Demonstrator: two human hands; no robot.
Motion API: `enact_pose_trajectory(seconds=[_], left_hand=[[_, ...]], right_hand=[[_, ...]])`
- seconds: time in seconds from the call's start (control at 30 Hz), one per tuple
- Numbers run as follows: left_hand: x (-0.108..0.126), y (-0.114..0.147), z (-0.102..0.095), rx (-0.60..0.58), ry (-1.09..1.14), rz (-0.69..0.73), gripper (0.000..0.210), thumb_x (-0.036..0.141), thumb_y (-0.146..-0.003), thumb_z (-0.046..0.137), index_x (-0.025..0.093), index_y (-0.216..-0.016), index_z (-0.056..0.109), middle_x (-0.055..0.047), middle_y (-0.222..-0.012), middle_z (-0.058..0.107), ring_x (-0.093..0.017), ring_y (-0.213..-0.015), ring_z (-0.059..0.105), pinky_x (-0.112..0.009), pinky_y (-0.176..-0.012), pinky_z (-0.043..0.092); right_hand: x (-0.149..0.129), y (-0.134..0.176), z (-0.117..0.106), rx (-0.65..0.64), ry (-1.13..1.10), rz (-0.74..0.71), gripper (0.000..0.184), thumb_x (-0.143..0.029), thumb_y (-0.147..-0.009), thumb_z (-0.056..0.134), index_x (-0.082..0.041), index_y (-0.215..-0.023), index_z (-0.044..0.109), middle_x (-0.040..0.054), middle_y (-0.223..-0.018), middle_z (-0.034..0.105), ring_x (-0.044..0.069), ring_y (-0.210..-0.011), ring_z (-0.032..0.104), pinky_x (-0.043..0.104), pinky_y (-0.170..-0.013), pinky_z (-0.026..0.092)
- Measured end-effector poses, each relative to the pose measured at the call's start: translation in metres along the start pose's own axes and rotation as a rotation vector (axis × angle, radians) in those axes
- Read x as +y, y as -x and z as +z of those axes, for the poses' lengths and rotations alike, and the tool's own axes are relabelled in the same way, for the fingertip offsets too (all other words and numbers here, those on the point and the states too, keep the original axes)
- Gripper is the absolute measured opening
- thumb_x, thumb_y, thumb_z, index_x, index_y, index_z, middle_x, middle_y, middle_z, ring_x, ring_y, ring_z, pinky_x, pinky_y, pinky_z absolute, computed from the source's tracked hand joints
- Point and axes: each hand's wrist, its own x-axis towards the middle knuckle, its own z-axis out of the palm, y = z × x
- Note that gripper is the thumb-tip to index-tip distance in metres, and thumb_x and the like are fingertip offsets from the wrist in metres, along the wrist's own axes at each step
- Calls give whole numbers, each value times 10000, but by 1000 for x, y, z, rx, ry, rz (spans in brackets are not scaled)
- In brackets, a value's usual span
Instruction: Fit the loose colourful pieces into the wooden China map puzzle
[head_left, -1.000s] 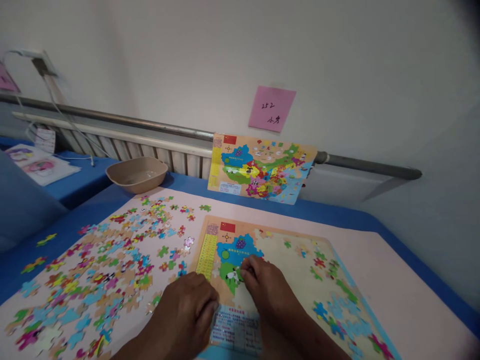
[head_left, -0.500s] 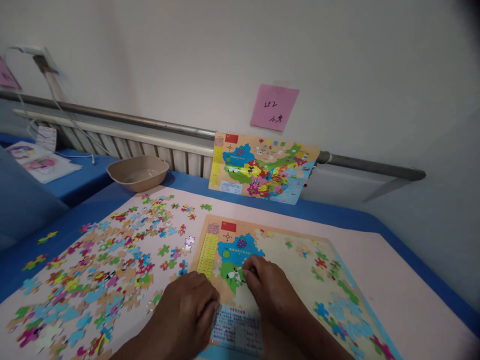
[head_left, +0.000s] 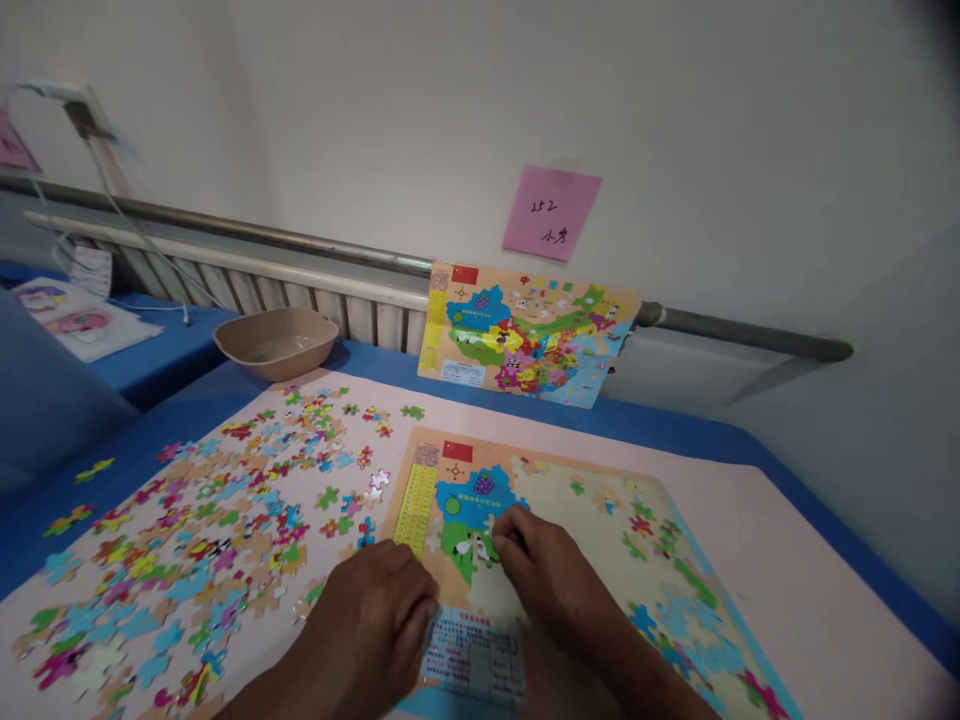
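A partly assembled map jigsaw puzzle [head_left: 409, 480] lies flat, with a blue region, a green region [head_left: 459, 550] with sheep, and a yellow strip joined on its left. My right hand [head_left: 547, 565] is closed above the board, fingertips just right of the green region; whatever they hold, if anything, is hidden. My left hand [head_left: 379, 610] is curled closed over the board's lower left edge, its fingertips turned out of sight. A text panel [head_left: 476, 645] in the puzzle shows between my wrists. Loose puzzle pieces [head_left: 694, 620] lie on the board's right part.
Many loose puzzle pieces [head_left: 217, 520] spread over the pink sheet [head_left: 750, 530] at left. A reference map picture [head_left: 525, 335] leans against the rail [head_left: 750, 338]. Behind the pieces stands a beige basin [head_left: 277, 345]. A pink note [head_left: 551, 212] hangs on the wall.
My right hand has shifted slightly right, uncovering more of the sheep on the green region. My left hand has hardly moved.
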Motion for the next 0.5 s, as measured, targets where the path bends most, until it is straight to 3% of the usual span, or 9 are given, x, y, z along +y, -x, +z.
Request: enact_pose_trajectory(seconds=[0.1, 0.33, 0.5], left_hand=[[-2, 1, 0, 16, 4, 9, 229, 167, -969, 467, 221, -828, 640, -41, -802, 661, -221, -757, 619, -364, -679, 441], [-3, 1, -2, 50, -14, 82, 258, 167, -1001, 461, 235, -822, 634, -13, -770, 659, -174, -709, 630, -308, -636, 448], [-5, 2, 0, 61, -43, 97, 219, 225, -1007, 516, 241, -887, 698, -8, -788, 689, -154, -713, 657, -263, -641, 499]], right_hand=[[2, 3, -12, 17, -78, 17, 162, -308, -944, 472, -236, -849, 582, -4, -749, 611, 201, -707, 551, 304, -649, 359], [30, 17, -68, 133, -170, 79, 201, -404, -900, 512, -232, -811, 568, -31, -690, 508, 176, -638, 454, 296, -604, 340], [56, 37, -80, 77, -93, 107, 176, -358, -910, 479, -225, -832, 564, -25, -703, 522, 171, -640, 469, 285, -597, 344]])
